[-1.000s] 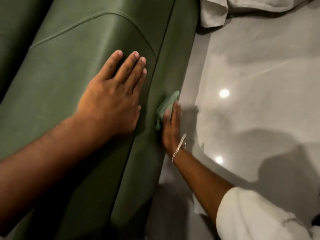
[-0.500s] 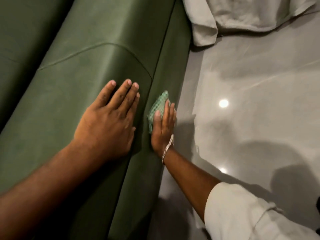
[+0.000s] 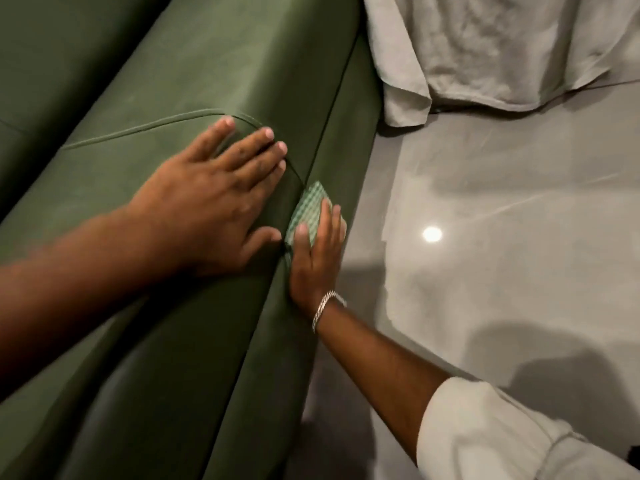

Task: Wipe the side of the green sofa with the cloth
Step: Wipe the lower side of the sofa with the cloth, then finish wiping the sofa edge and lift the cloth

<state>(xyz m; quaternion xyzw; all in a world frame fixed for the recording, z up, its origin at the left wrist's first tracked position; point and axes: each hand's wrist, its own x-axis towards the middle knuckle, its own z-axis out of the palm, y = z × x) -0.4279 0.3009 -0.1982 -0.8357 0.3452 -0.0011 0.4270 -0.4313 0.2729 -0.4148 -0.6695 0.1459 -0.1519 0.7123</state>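
Right grip: flat, fingers extended and close together, pressing the green checked cloth against the side of the green sofa, pinned under the palm and fingers rather than clenched. Left grip: open, palm down, fingers spread on the rounded top of the sofa arm, holding nothing, bracing only. Compared with a second ago, cloth and right hand sit higher on the side panel, close under the seam where the arm's top meets the side, with more of the checked weave showing past the fingertips; left hand also slid forward along the arm top toward the curved piping. Judged from that, mid-stroke, working along the panel's upper strip; lower part of the side, down toward the glossy grey floor, likely yet to be covered. Pale crumpled fabric lying on the floor past the sofa's far end, well apart from the cloth. No brand, label or readable writing anywhere on sofa, cloth or sleeve.
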